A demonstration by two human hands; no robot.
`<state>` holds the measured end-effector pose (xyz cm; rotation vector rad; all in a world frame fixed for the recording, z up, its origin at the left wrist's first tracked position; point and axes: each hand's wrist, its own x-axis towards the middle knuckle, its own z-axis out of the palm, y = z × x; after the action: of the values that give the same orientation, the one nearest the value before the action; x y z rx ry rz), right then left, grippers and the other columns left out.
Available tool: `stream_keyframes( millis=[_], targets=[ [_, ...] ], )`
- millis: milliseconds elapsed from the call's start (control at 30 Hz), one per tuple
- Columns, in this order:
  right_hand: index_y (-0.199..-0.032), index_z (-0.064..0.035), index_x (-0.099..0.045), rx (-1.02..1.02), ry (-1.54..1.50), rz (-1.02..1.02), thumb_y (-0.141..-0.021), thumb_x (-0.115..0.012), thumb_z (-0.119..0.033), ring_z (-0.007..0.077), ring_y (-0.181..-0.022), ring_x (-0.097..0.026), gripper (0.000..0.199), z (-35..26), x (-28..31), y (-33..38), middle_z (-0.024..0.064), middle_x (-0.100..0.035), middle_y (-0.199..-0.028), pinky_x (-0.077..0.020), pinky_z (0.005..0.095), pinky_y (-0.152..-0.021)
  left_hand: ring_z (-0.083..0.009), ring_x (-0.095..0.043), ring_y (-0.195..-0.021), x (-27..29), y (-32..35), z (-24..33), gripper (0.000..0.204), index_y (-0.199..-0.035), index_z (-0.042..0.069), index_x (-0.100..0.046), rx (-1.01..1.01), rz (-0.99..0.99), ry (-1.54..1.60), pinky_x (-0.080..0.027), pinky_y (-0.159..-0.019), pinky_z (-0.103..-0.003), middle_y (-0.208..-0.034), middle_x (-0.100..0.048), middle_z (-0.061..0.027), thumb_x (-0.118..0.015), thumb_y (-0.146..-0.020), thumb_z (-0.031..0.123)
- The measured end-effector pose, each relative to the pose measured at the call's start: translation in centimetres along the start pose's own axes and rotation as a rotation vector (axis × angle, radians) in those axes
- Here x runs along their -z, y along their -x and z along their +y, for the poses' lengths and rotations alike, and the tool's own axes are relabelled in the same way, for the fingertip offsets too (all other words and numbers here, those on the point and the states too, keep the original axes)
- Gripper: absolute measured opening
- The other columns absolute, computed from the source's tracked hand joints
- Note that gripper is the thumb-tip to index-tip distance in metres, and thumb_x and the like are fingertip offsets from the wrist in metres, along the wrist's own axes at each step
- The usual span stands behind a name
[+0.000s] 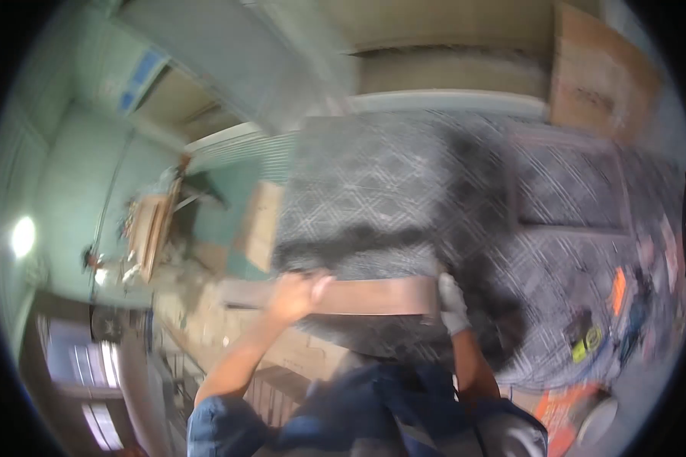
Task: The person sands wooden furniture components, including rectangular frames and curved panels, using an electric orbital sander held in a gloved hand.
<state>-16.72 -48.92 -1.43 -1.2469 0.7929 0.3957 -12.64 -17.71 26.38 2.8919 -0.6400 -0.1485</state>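
Observation:
A long brown wooden board [373, 295] lies crosswise in front of me, held level above the patterned grey cloth. My left hand [296, 295] is bare and closed over the board left of its middle. At the board's right end, my right hand [453, 302] wears a pale glove and grips the end piece. Motion blur softens the fingers of both hands, and the board's underside is hidden.
A thin rectangular frame [568, 228] lies on the grey patterned cloth [366, 183] at right. Nearby are an orange object [618, 291] and a yellow-green tool [587, 345]. Cardboard [598, 76] stands at far right; a wooden piece of furniture [149, 236] stands left.

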Motion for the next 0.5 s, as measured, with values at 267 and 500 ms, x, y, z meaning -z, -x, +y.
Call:
stream_keyframes(
  millis=[267,500],
  targets=[
    [-0.163,-0.0108,-0.039,0.484,-0.009,-0.205,-0.110,-0.035,-0.063,0.0312,-0.153,-0.041,0.075,0.9,2.2,5.8,0.0140,-0.046,-0.164,-0.0318,0.0352,-0.123,-0.0443,-0.068,-0.076,-0.5,-4.2,7.5,0.012,-0.088,0.005,-0.070,-0.081,-0.058,0.048,-0.052,-0.066,-0.050,-0.081,-0.069,-0.0220,-0.070,-0.092,0.016],
    [-0.164,-0.0020,-0.030,0.425,-0.115,-0.153,-0.110,-0.050,-0.044,0.0327,-0.150,-0.045,0.071,3.1,1.6,5.3,0.0218,-0.047,-0.161,-0.0363,0.0407,-0.120,-0.0410,-0.062,-0.060,-1.5,-6.4,11.8,0.028,-0.077,0.003,-0.067,0.016,-0.151,0.115,-0.050,-0.059,-0.046,-0.066,-0.062,-0.0201,-0.067,-0.095,0.025]
  ],
)
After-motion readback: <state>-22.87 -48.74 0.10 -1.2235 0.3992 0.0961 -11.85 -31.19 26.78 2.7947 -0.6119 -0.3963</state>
